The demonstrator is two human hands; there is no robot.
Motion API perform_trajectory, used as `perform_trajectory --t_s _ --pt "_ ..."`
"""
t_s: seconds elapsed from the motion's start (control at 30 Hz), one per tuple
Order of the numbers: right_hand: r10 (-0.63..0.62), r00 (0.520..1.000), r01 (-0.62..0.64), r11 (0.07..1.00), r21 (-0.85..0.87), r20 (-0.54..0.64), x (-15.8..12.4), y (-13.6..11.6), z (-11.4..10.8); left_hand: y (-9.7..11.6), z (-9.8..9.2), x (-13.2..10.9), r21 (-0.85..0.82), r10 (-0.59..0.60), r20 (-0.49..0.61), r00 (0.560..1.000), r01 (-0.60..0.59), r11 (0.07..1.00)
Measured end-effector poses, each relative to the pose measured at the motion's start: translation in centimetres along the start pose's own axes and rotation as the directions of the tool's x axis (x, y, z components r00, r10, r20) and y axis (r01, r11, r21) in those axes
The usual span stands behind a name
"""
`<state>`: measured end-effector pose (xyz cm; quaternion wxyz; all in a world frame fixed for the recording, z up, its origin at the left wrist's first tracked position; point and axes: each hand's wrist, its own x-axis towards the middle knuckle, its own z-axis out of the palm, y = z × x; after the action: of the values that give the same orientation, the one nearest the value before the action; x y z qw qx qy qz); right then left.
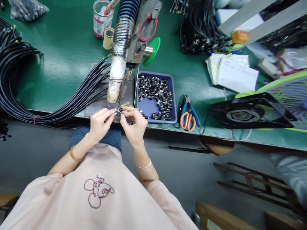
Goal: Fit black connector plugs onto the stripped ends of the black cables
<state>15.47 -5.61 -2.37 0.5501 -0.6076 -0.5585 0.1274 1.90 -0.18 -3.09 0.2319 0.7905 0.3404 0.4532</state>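
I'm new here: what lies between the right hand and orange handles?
Beside the right hand lies the blue tray of small black parts, then a strip of green table, in the head view.

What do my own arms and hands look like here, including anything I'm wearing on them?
Your left hand and right hand are bare, without gloves. A smooth amber-brown bangle circles the left forearm; a thin silvery bangle circles the right. Loose, pale pink fabric sleeves end near the elbows.
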Motion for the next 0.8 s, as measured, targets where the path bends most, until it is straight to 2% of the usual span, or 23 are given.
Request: perform_trajectory --t_s 0.33,0.6,0.8 --pt "-0.144 0.989 0.142 0.989 -0.042 -0.033 0.79 -0.61 0.01 -0.07 0.00 0.03 0.050 0.074 -0.047 0.996 -0.072 0.996" --pt "-0.219 0.975 0.221 0.970 -0.101 0.028 0.55 -0.44 -0.37 -0.01 -0.08 -0.34 0.016 0.020 -0.025 0.999 -0.020 1.000" --pt "-0.196 0.980 0.199 0.977 -0.077 0.045 0.16 -0.52 -0.61 0.22 -0.36 -0.68 0.014 -0.001 0.009 1.000 0.000 1.000"
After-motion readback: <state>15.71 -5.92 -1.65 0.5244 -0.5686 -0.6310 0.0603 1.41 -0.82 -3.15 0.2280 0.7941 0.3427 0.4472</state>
